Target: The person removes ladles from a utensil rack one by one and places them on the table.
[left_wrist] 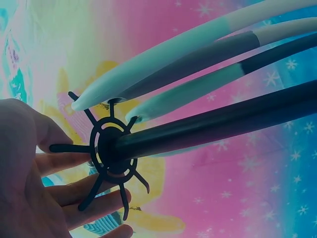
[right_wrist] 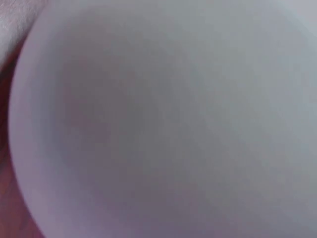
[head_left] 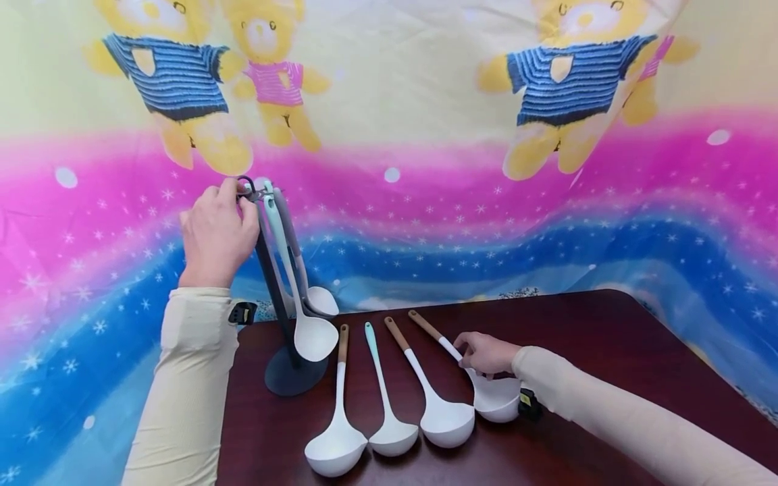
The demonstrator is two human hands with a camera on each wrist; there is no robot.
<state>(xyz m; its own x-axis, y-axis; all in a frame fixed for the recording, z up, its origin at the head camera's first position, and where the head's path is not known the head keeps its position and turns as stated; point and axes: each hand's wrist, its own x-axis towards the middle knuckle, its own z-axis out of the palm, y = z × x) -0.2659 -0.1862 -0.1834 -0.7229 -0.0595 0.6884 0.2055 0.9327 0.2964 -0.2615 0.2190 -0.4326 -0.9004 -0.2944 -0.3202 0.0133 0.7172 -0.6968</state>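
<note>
At the upper left, my left hand (head_left: 215, 236) holds the top of a black utensil stand (head_left: 273, 290). The left wrist view shows its thumb and fingers around the hooked ring (left_wrist: 115, 148). A ladle with a mint handle (head_left: 316, 341) and grey-handled utensils (head_left: 322, 302) hang there. On the table, my right hand (head_left: 489, 354) grips the white lower handle of the rightmost wooden-handled ladle (head_left: 500, 407). That ladle's pale bowl (right_wrist: 163, 119) fills the right wrist view, blurred, so the right fingertips are hidden there.
Left of the gripped ladle lie a wooden-handled ladle (head_left: 446, 425), a mint-handled ladle (head_left: 394, 439) and another wooden-handled one (head_left: 335, 451), side by side, bowls toward me. The dark table (head_left: 583, 331) ends at a printed cloth backdrop (head_left: 413, 202). The stand's round base (head_left: 282, 378) is at the table's left.
</note>
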